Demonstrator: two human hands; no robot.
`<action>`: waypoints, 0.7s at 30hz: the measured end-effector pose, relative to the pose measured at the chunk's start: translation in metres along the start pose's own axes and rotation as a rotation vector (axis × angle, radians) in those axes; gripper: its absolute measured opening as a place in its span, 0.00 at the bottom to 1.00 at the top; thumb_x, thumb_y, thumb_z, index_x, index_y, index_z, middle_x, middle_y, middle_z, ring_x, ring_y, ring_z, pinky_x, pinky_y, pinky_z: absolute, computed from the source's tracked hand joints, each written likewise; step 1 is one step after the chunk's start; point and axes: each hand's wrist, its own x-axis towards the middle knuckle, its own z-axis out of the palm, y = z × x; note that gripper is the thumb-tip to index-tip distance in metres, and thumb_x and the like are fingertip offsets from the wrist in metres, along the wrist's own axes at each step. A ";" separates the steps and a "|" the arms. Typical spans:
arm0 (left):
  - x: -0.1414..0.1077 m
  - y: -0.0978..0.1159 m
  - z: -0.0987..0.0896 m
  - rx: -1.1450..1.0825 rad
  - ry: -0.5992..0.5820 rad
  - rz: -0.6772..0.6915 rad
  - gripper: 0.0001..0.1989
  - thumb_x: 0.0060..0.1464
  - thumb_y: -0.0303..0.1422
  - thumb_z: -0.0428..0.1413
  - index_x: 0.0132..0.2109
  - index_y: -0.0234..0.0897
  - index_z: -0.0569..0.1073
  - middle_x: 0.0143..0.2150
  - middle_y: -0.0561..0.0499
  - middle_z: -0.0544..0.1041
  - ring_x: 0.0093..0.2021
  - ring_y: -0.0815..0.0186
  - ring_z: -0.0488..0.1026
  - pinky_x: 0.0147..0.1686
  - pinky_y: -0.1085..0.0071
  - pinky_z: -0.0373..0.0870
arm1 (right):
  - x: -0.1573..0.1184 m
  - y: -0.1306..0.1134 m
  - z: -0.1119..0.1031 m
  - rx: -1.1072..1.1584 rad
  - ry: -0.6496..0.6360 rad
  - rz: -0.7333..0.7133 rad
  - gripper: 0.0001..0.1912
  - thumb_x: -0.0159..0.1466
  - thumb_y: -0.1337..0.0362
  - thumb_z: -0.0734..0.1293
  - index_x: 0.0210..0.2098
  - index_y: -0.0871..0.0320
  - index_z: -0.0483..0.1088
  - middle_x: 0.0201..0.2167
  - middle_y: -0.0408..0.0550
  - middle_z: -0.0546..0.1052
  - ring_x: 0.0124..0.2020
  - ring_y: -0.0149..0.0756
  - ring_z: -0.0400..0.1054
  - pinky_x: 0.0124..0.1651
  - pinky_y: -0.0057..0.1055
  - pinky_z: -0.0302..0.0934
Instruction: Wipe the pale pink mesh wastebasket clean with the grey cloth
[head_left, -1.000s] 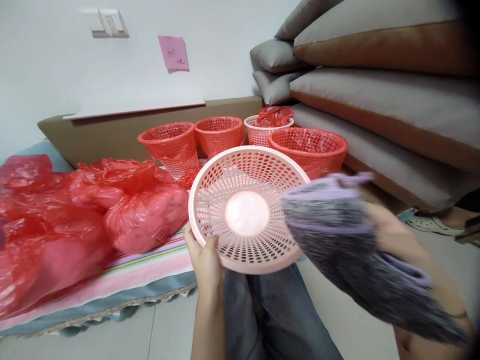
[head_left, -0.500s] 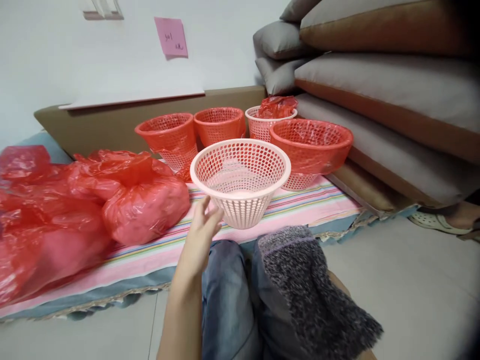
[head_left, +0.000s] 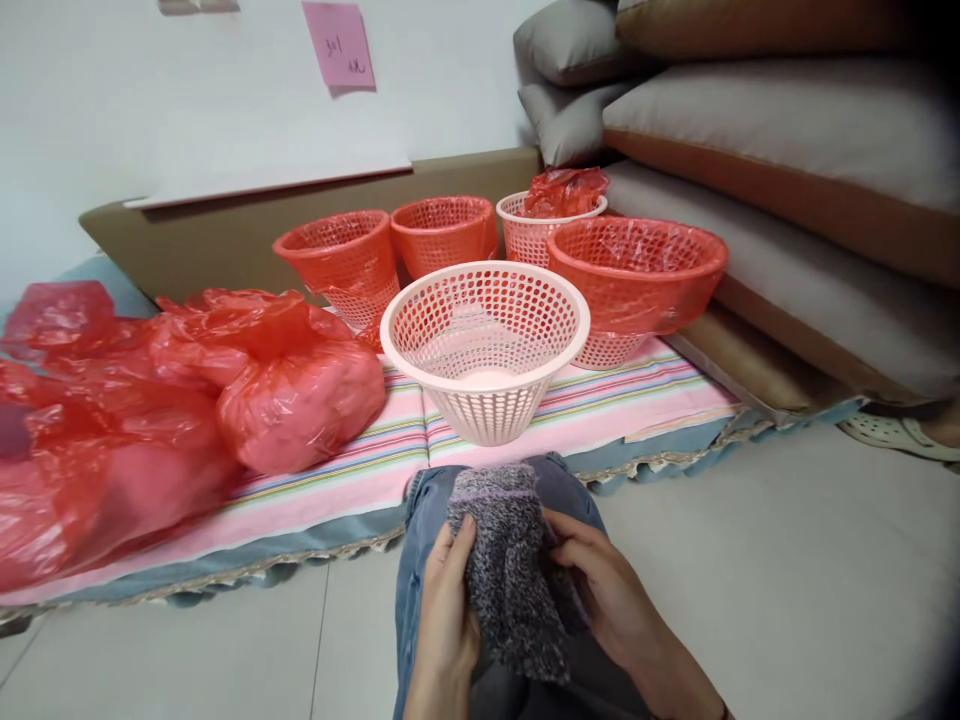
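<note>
A dark grey flecked knitted piece, sock-like in shape, with a paler band and a thin lilac line at its top end (head_left: 510,570), is held over my lap between both hands. My left hand (head_left: 448,600) grips its left edge with the thumb on top. At the other edge my right hand (head_left: 600,585) pinches the fabric, its fingertips partly hidden behind the knit. Just beyond my knees stands an upright pale pink plastic basket (head_left: 486,410), with nothing visible inside.
Bulging red plastic bags (head_left: 300,400) lie to the left on a striped cloth (head_left: 375,460). Behind the pale basket are red-bag-lined baskets (head_left: 637,300) and one pink basket holding crumpled red plastic (head_left: 566,192). Stacked grey-brown cushions (head_left: 787,150) rise on the right.
My left hand has come back from beside the pale basket and taken hold of the knitted piece. My right hand has brought the piece leftward to the middle of my lap.
</note>
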 end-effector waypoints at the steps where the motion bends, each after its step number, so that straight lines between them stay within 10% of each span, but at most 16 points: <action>1: 0.002 0.002 -0.003 0.001 0.032 0.025 0.19 0.49 0.43 0.66 0.47 0.42 0.77 0.49 0.46 0.81 0.53 0.51 0.77 0.53 0.59 0.75 | -0.001 -0.002 -0.003 0.051 -0.021 0.053 0.21 0.54 0.62 0.66 0.46 0.51 0.80 0.45 0.51 0.82 0.46 0.46 0.76 0.47 0.39 0.70; 6: 0.005 0.006 -0.014 -0.056 0.192 0.064 0.24 0.53 0.46 0.63 0.54 0.42 0.73 0.54 0.44 0.79 0.54 0.51 0.77 0.51 0.59 0.76 | -0.009 -0.007 -0.006 0.164 -0.036 0.084 0.21 0.57 0.57 0.72 0.50 0.48 0.78 0.51 0.51 0.79 0.44 0.41 0.76 0.47 0.37 0.68; 15: -0.017 0.003 -0.009 -0.106 0.147 0.163 0.31 0.44 0.48 0.68 0.52 0.37 0.72 0.41 0.45 0.82 0.38 0.55 0.80 0.40 0.61 0.77 | -0.033 -0.008 0.021 -0.421 -0.101 -0.210 0.22 0.69 0.48 0.60 0.39 0.55 0.81 0.59 0.54 0.73 0.60 0.45 0.66 0.64 0.40 0.59; 21: -0.024 -0.002 -0.014 0.065 0.049 0.312 0.34 0.41 0.46 0.70 0.53 0.37 0.73 0.45 0.45 0.81 0.47 0.54 0.79 0.48 0.63 0.73 | -0.040 -0.007 0.031 -0.121 -0.192 -0.162 0.21 0.61 0.51 0.70 0.51 0.50 0.76 0.56 0.49 0.76 0.56 0.47 0.71 0.60 0.45 0.64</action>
